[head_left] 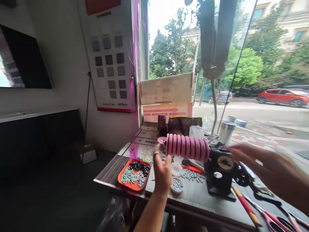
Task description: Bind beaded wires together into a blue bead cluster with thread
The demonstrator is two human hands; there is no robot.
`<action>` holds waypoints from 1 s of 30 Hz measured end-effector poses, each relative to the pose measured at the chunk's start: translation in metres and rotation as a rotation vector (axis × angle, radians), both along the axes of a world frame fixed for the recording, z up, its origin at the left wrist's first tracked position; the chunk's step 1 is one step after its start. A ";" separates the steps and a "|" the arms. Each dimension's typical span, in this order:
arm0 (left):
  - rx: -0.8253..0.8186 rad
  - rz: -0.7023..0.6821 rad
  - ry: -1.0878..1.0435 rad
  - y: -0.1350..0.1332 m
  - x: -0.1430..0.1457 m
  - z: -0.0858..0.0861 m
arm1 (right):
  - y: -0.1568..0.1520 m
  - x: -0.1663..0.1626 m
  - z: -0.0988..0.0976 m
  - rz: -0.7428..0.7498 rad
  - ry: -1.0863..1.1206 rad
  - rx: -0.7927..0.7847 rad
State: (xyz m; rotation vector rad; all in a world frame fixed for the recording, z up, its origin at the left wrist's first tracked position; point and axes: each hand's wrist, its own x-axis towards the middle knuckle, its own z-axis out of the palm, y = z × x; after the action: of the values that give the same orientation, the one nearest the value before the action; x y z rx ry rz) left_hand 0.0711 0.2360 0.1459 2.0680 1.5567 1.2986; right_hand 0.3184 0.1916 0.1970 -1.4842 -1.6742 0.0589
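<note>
A row of pink spools sits horizontal on the shaft of a black winding machine, mid-table, raised clear of the tabletop. The spools are packed edge to edge, their free end pointing left.

The left hand is raised just below and left of that free end, near it but not visibly touching. The thumb and fingers are curled upward, and something pale and ring-like sits at the fingertips; whether it is pinched or merely worn cannot be told. The right hand reaches in from the right over the machine, motion-blurred, fingers extended and loosely together, holding nothing that can be made out.

Judgement: work on the row is best done with the left hand steadying the free end square to the shaft, the right hand kept on the machine side, and fingers clear of the gaps between spools.

Near left on the table stands an orange tray of dark, teal and silver beads. A small dish of silver beads lies just right of the left wrist, loose beads beyond it. Red-handled scissors lie at near right. A stack of dark spools stands far, by the window.
</note>
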 end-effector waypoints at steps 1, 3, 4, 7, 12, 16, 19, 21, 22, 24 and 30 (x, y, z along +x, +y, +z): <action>0.088 0.047 -0.082 -0.004 0.002 0.005 | 0.011 -0.023 0.024 0.043 -0.209 -0.046; 0.310 0.007 -0.167 -0.014 0.012 0.015 | 0.046 -0.060 0.058 0.102 -0.311 -0.091; 0.396 -0.094 -0.115 -0.019 0.020 0.019 | 0.066 -0.072 0.066 0.116 -0.348 -0.128; 0.405 -0.495 0.391 -0.028 0.050 0.022 | 0.108 -0.086 0.065 0.175 -0.454 -0.282; 0.273 -0.489 0.989 -0.017 0.086 -0.002 | 0.119 -0.082 0.040 0.198 -0.529 -0.395; 0.285 -0.460 1.032 -0.003 0.084 -0.014 | 0.119 -0.080 0.040 0.209 -0.525 -0.422; 0.323 -0.476 1.068 0.000 0.078 -0.015 | 0.121 -0.078 0.044 0.250 -0.515 -0.465; 0.345 -0.474 1.090 0.000 0.076 -0.014 | 0.122 -0.076 0.046 0.277 -0.510 -0.495; 0.354 -0.469 1.100 0.000 0.075 -0.015 | 0.122 -0.075 0.046 0.288 -0.509 -0.504; 0.369 -0.460 1.116 -0.001 0.075 -0.015 | 0.122 -0.074 0.046 0.303 -0.507 -0.510; 0.400 -0.448 1.131 -0.001 0.075 -0.017 | 0.123 -0.076 0.048 0.291 -0.475 -0.564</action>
State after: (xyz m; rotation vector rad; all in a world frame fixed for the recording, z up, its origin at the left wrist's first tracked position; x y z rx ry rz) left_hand 0.1460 0.2354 0.1289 3.4524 0.9625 0.2101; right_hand 0.2429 0.3144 0.2445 -1.7360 -2.3931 0.3907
